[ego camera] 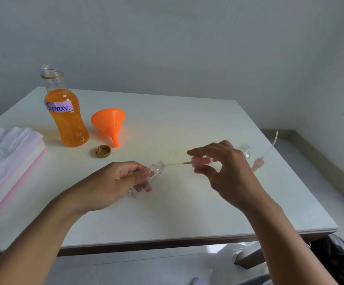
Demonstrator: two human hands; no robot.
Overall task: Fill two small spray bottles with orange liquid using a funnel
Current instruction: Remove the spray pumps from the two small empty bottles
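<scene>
Left hand: we see the left hand [124, 179] low over the worktop [187, 202], fingers [144, 173] curled round a small clear spray bottle [156, 169] that lies tilted, its open neck pointing right.
Right hand: the right hand [224, 167] sits just right of that neck, thumb and fingertips pinched on a pink spray head [201, 162].
Dip tube: a thin dip tube [175, 164] runs from the pink head leftward to the mouth of the held bottle; whether its tip is inside the neck or just at the rim, we cannot tell.
Second bottle: another small clear bottle [245, 150] stands upright behind the right hand, partly hidden by it, no cap on its neck.
Second head: near it, towards the right edge, lies a second pink spray head [257, 163] with its tube [270, 145] curving upward.
Big bottle: at far left stands the large bottle [66, 116], uncapped, well filled with orange liquid, its label reading "Spray."
Cap: a gold cap [102, 151] rests in front of it, open side up.
Funnel: the orange funnel [110, 125] lies on its side just right of the big bottle, spout towards us, touching neither small bottle.
Tissues: a stack of white and pink tissues [6, 159] lies at the left edge.
</scene>
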